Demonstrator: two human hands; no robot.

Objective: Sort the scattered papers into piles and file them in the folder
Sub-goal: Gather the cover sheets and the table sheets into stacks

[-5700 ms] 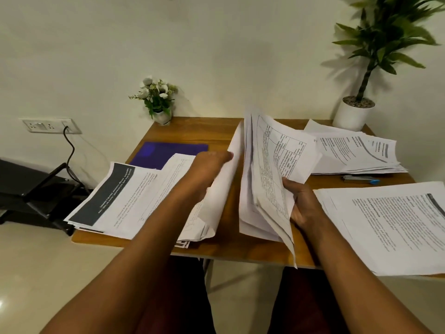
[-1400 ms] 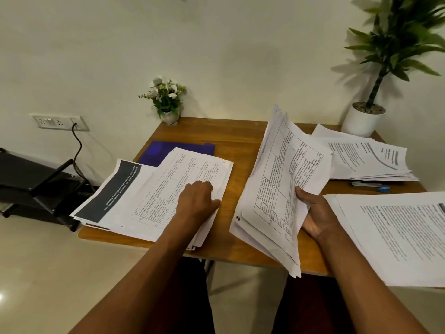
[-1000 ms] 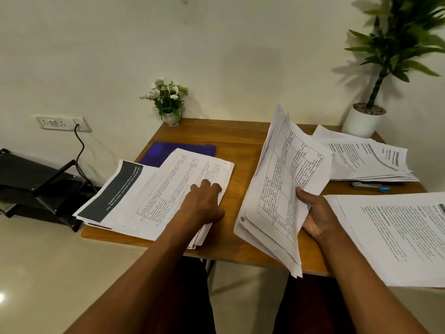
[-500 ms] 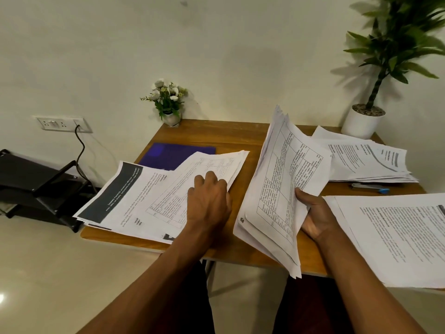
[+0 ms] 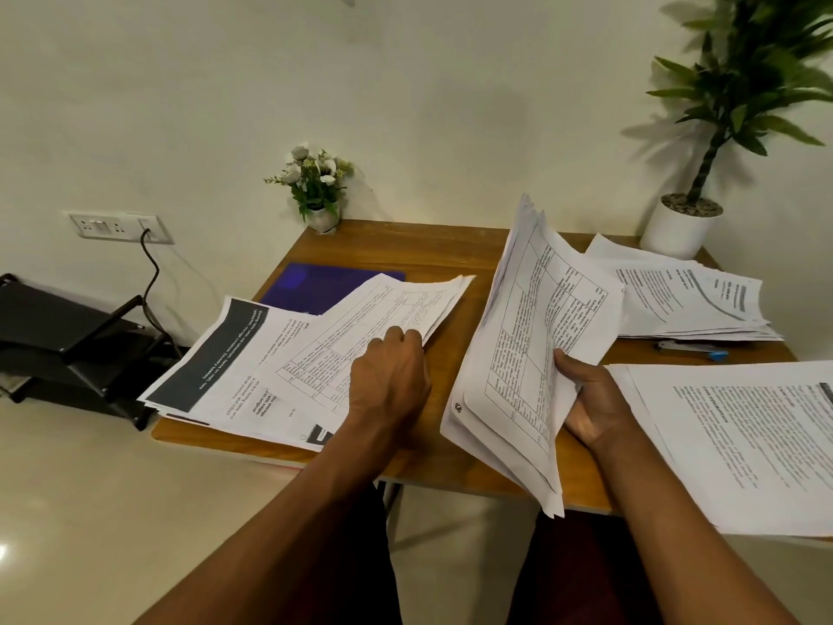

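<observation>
Wooden table (image 5: 450,254) held paper piles. Grid sheets (image 5: 360,327) on left pile had swung right since moment before, corner now past blue folder (image 5: 315,281). Left hand (image 5: 390,381) curled fingers round their edge, gripping. Right hand (image 5: 590,399) gripped tilted stack (image 5: 532,345), same as before. Sorting looked unfinished; folder lay flat, partly under sheets.

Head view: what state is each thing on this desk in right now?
left hand: grips gridded sheets by an edge
right hand: holds tilted stack
gridded sheets: skewed atop left pile
tilted stack: leaning, sheets fanned at top
left pile: flat, overhanging desk
blue folder: flat, partly covered
far pile: flat, loosely fanned
near pile: flat, overhanging
</observation>
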